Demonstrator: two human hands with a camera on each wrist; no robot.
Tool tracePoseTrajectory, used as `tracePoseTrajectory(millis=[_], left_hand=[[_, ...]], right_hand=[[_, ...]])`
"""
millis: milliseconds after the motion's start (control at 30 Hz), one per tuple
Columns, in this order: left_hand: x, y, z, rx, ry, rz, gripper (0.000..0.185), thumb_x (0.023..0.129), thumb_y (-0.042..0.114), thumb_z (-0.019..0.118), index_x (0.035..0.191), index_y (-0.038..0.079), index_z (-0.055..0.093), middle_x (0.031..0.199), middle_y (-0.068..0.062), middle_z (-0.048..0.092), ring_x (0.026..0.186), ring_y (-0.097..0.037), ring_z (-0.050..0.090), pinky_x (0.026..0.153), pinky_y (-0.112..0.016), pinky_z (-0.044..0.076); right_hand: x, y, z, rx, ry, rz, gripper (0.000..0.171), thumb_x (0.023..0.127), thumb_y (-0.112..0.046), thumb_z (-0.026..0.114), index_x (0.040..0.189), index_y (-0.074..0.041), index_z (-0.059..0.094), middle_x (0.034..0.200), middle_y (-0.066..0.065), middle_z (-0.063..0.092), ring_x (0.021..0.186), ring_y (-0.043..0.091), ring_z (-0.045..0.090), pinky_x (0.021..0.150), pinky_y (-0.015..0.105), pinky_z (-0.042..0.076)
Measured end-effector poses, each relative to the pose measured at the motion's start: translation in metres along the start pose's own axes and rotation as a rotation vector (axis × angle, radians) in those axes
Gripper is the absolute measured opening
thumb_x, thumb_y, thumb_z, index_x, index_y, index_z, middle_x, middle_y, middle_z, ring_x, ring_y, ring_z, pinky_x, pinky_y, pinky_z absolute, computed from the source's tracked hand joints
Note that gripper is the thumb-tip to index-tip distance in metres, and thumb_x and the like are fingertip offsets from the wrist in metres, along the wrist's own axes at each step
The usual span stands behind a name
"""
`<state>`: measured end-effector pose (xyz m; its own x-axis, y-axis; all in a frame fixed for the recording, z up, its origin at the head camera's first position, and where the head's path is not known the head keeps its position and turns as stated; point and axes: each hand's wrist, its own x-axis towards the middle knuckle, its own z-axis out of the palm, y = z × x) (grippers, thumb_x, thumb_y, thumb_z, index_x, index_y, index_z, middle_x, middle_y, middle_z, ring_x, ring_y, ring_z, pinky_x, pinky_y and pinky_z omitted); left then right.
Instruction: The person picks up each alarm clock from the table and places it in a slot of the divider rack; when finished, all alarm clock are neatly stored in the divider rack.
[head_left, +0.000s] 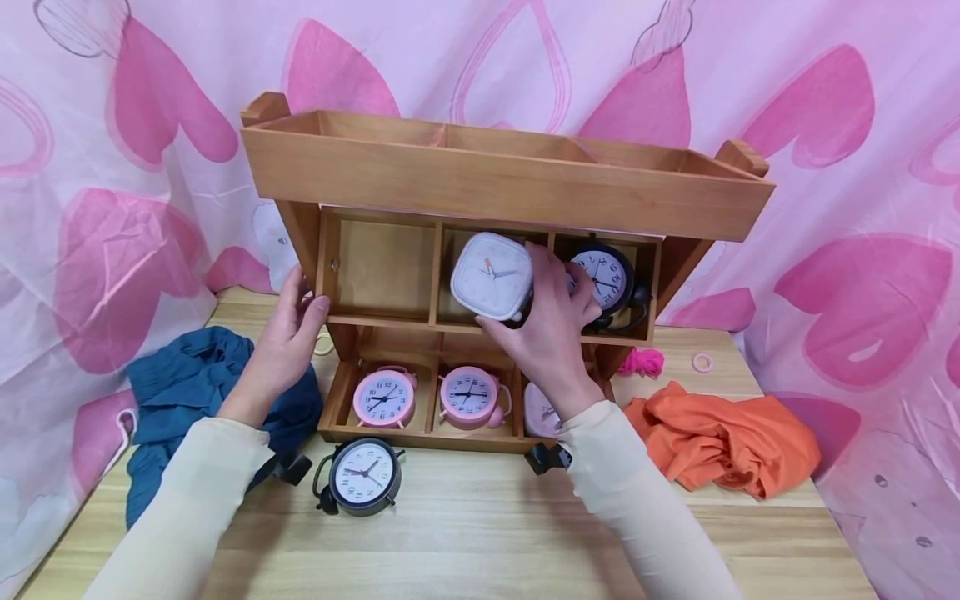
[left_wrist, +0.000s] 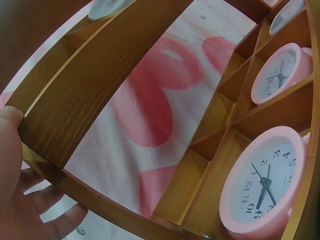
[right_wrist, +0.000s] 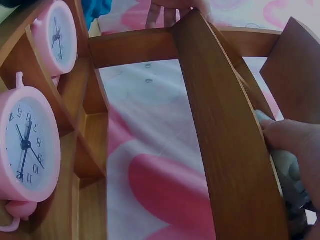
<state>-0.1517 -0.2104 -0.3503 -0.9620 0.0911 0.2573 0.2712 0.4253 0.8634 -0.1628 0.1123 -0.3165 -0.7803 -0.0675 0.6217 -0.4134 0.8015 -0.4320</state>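
Right hand (head_left: 551, 333): grip grasping white clock (head_left: 491, 276) at the middle cubby.
Left hand (head_left: 288, 337): grip released, fingers touching shelf (head_left: 480, 179) side.

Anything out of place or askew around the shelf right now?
Yes. A black clock lies on the table in front of the shelf, not in a compartment. The white clock in the right hand sits tilted at the middle compartment's opening. Blue cloth and orange cloth lie crumpled on either side.

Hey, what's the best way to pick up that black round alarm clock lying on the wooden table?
Take the black round alarm clock by its rim, coming straight down from above. It lies face up on the wooden table, so the round sides are exposed, with free space around it.
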Motion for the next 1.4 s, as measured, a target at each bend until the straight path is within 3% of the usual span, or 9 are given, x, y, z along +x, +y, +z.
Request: tracePoseTrajectory(millis=[233,567,667,767,867,967,1133,1400], left_hand=[[0.0,-0.001,0.0,0.005,0.002,-0.018,0.065,0.105,0.036,0.042,0.157,0.038,0.001,0.164,-0.005,0.016,0.149,-0.037,0.023,0.11,-0.059,0.033],[-0.001,-0.003,0.0,0.007,0.002,-0.014,0.065,0.106,0.035,0.041,0.157,0.038,0.001,0.164,-0.005,0.016,0.149,-0.037,0.023,0.11,-0.058,0.033],[-0.001,-0.003,0.0,0.006,0.001,-0.012,0.065,0.106,0.034,0.041,0.157,0.037,0.001,0.164,-0.005,0.016,0.149,-0.037,0.023,0.11,-0.057,0.033],[0.0,-0.003,0.0,-0.001,-0.002,-0.008,0.065,0.106,0.033,0.041,0.158,0.036,0.002,0.164,-0.007,0.016,0.149,-0.038,0.024,0.109,-0.058,0.034],[0.0,-0.004,-0.001,-0.001,-0.001,-0.004,0.064,0.106,0.032,0.041,0.158,0.035,0.003,0.163,-0.008,0.017,0.148,-0.038,0.024,0.109,-0.059,0.033],[0.0,-0.004,-0.001,0.01,0.004,-0.005,0.065,0.106,0.033,0.041,0.158,0.034,0.002,0.163,-0.008,0.017,0.149,-0.037,0.024,0.11,-0.059,0.032],[0.0,-0.004,0.0,0.025,0.011,-0.009,0.066,0.106,0.036,0.041,0.158,0.035,0.001,0.164,-0.006,0.016,0.15,-0.036,0.023,0.111,-0.058,0.031],[-0.001,-0.003,0.0,0.021,0.014,-0.005,0.065,0.105,0.035,0.041,0.158,0.035,0.002,0.164,-0.006,0.016,0.15,-0.036,0.022,0.111,-0.059,0.031]], right_hand=[[-0.003,-0.001,-0.003,-0.073,-0.063,-0.023,0.093,0.072,-0.049,0.085,0.147,-0.017,0.041,0.151,0.006,0.042,0.138,0.036,0.023,0.096,0.062,0.018],[-0.016,-0.01,-0.017,0.033,0.012,-0.127,0.085,0.076,-0.038,0.085,0.144,-0.01,0.044,0.152,0.01,0.04,0.135,0.038,0.03,0.094,0.06,0.024],[-0.024,-0.015,-0.02,0.105,0.029,-0.195,0.082,0.077,-0.036,0.083,0.143,-0.006,0.045,0.148,0.013,0.045,0.132,0.036,0.036,0.095,0.056,0.028],[-0.034,-0.021,-0.018,0.214,0.014,-0.25,0.079,0.078,-0.029,0.082,0.141,0.0,0.046,0.143,0.018,0.049,0.131,0.034,0.042,0.104,0.051,0.031],[-0.051,-0.028,-0.01,0.32,-0.066,-0.25,0.079,0.076,-0.024,0.083,0.141,0.001,0.046,0.14,0.018,0.051,0.132,0.03,0.044,0.113,0.046,0.034],[-0.073,-0.034,0.002,0.387,-0.194,-0.194,0.08,0.076,-0.024,0.084,0.144,-0.005,0.045,0.142,0.013,0.049,0.133,0.024,0.044,0.115,0.042,0.036],[-0.108,-0.041,0.029,0.378,-0.389,-0.087,0.084,0.078,-0.034,0.083,0.147,-0.014,0.041,0.145,0.005,0.046,0.134,0.018,0.044,0.114,0.04,0.04],[-0.145,-0.048,0.061,0.358,-0.588,-0.066,0.085,0.081,-0.046,0.078,0.149,-0.014,0.038,0.145,0.002,0.046,0.132,0.015,0.047,0.113,0.035,0.041]])
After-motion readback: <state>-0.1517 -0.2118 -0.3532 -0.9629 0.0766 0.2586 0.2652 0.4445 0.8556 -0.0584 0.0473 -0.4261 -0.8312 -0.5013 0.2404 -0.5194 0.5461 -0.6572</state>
